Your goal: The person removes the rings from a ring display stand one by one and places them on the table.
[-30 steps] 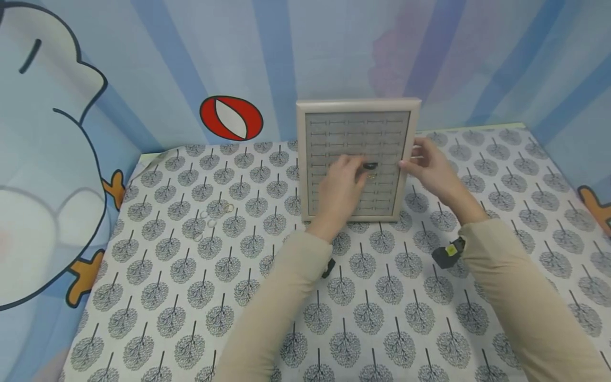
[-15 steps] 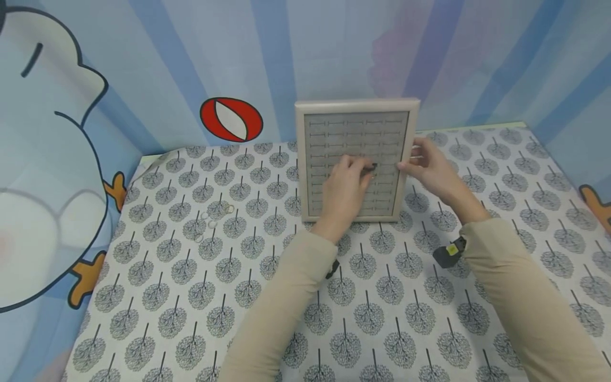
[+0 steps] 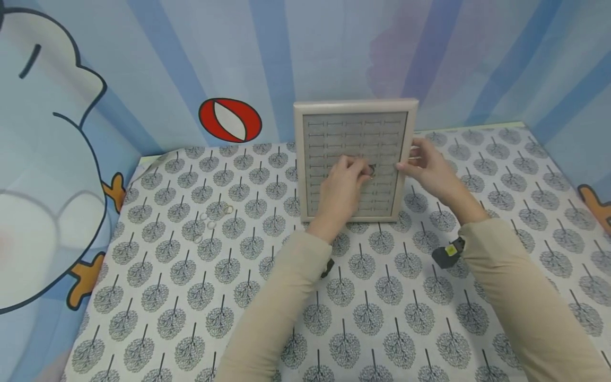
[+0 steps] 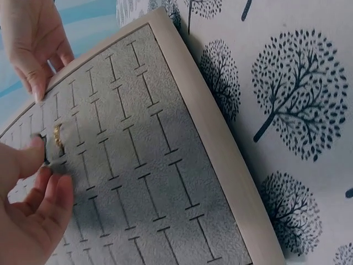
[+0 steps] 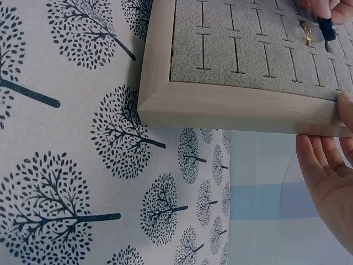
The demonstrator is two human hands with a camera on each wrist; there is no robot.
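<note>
we see the left sleeve [image 3: 269, 313] and the right sleeve [image 3: 520, 302], both long, plain and beige, softly creased. each ends in a broad band, the left cuff [image 3: 307, 252] and the right cuff [image 3: 482, 239]. the left hand [image 3: 341, 185] and the right hand [image 3: 428, 167] are bare. at the right cuff we find a boxy black device [image 3: 444, 259] with a yellow-green patch [image 3: 451, 250]; a black piece [image 3: 328, 268] shows at the left cuff, mostly hidden.

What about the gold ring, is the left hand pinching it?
No, the gold ring stands in the gray board while the left hand pinches a dark item beside it.
</note>
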